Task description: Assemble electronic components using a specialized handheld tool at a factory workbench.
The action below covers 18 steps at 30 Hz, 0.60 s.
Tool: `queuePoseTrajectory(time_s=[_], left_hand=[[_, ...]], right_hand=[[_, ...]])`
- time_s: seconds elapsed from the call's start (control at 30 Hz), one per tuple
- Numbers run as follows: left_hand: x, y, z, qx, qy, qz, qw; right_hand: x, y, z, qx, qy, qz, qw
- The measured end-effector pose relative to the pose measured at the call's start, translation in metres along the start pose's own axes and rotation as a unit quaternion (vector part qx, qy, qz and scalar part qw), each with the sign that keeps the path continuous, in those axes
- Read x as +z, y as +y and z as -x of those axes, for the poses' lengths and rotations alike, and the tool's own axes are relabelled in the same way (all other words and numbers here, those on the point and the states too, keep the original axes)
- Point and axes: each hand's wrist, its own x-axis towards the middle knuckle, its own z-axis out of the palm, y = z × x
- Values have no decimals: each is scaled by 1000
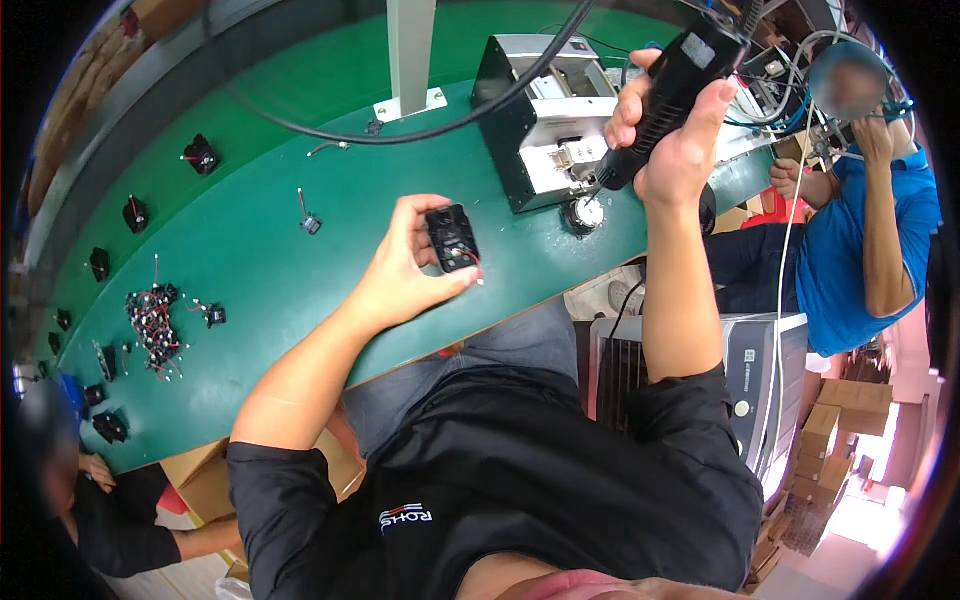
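A black casing (451, 236) juts rightward from the grip of the left hand (408, 268).

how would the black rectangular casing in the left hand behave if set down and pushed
The black, boxy, plastic-looking casing would probably slide rather than roll, given its rectangular shape; its thin, curving red wire looks floppy and might snag.

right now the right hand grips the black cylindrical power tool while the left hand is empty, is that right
Not quite: the head view shows the left hand holding a black rectangular plastic housing; the right hand grips the black cylindrical power tool.
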Motion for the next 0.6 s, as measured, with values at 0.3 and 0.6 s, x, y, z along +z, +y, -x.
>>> queuePoseTrajectory(time_s=[0.3, 0.6], left_hand=[[9, -7, 0, 189, 13, -352, 917], [9, -4, 0, 142, 5, -351, 925]], right_hand=[[65, 2, 67, -50, -72, -260, 962], [78, 33, 81, -4, -77, -237, 968]])
